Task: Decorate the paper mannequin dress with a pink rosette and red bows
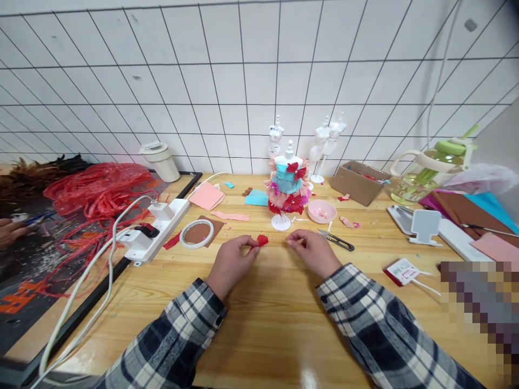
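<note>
My left hand (pixel 235 261) pinches a small ruffled piece of red crepe paper (pixel 263 240) between thumb and fingertips, just above the wooden table. To its right, my right hand (pixel 314 251) has thumb and forefinger pressed together; whatever they hold, if anything, is too small to see. Beyond both hands stands a miniature dress form (pixel 288 183) wearing a tiered paper dress in blue, pink and red, with a red bow on the chest. Thread snips (pixel 340 241) lie beside my right hand. A pink dish (pixel 322 211) of small bits sits by the dress form's base.
Left of my hands are a roll of tape (pixel 183 236) and a white power strip (pixel 158 232) with cables. More white dress forms (pixel 324 138), a cardboard box (pixel 359 183) and a drinking jug (pixel 430 170) stand behind. Another person's hand (pixel 11 232) is at far left.
</note>
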Demonstrator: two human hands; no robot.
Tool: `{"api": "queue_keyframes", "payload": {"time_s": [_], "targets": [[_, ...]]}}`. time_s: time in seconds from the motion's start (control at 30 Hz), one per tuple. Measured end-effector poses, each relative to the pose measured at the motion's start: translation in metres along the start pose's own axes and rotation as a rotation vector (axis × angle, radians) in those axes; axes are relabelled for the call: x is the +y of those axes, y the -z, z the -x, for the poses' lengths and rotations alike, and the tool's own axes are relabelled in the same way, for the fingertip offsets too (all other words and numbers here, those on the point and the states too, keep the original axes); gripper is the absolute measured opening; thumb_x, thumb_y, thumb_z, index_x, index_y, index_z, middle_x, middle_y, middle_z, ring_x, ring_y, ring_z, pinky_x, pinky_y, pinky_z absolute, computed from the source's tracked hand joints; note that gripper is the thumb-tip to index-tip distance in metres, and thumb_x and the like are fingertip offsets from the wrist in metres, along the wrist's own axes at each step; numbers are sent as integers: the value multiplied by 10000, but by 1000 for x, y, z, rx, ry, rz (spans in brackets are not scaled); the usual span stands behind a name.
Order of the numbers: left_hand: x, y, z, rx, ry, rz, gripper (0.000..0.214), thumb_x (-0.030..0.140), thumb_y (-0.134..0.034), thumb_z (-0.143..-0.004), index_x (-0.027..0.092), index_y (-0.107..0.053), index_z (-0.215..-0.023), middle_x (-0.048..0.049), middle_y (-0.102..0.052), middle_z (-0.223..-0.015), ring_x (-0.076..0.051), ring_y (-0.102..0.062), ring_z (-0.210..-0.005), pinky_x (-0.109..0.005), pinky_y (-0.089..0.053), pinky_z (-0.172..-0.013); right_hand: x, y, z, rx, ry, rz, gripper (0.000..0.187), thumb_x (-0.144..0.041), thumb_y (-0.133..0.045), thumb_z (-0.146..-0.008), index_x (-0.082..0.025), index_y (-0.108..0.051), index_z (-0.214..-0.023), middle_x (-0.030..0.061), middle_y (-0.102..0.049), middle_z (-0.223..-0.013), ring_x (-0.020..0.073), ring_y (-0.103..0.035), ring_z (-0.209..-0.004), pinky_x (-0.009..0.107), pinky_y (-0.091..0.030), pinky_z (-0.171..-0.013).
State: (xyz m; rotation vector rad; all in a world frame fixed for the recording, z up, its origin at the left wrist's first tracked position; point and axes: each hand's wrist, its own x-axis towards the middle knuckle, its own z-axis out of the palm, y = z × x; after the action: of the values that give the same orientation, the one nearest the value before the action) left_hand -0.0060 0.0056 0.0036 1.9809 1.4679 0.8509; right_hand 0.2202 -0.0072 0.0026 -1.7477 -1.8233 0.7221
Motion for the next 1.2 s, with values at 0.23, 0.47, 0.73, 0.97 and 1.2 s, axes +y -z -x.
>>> {"api": "queue_keyframes", "payload": {"time_s": [0.23, 0.47, 0.73, 0.97, 1.2], "targets": [[6, -7, 1, -67, 134, 234, 164, 326, -649, -739, 165, -680, -734, -40, -731, -720, -184, -676, -679, -279, -517, -649, -28, -39, 15, -261, -216, -817, 335, -458, -703, -700, -152, -682, -835, -38, -547, -599, 59, -333, -444, 214, -248, -439], [7, -10, 5, -102, 47, 186, 127, 281, -631, -754, 174, -694, -728, -32, -742, -732, -170, -676, -677, -271, -518, -661, -28, -45, 14, -210, -249, -871, 340, -443, -774, -626, -146, -644, -727, -55, -502, -544, 57, -344, -464, 216, -234, -456], [12, -4, 8, -107, -56, 53, 122, 259, -625, -783, 198, -730, -770, -19, -764, -766, -174, -695, -715, -272, -512, -691, -23, -46, 13, -237, -237, -901, 360, -449, -750, -634, -142, -636, -783, -73, -482, -544, 39, -315, -395, 223, -206, -401], [15, -4, 7, -121, -18, 126, 141, 300, -653, -769, 189, -737, -740, -25, -763, -738, -176, -690, -686, -268, -529, -676, -23, -49, 12, -195, -228, -902, 300, -426, -725, -654, -165, -594, -721, -86, -449, -519, 43, -337, -375, 218, -228, -380], [10, -3, 3, -174, 36, 257, 213, 380, -699, -741, 180, -761, -779, -49, -783, -794, -206, -714, -743, -288, -551, -701, -28, -49, 14, -158, -245, -903, 264, -394, -695, -673, -154, -614, -747, -69, -506, -562, 41, -365, -388, 213, -254, -383]]}}
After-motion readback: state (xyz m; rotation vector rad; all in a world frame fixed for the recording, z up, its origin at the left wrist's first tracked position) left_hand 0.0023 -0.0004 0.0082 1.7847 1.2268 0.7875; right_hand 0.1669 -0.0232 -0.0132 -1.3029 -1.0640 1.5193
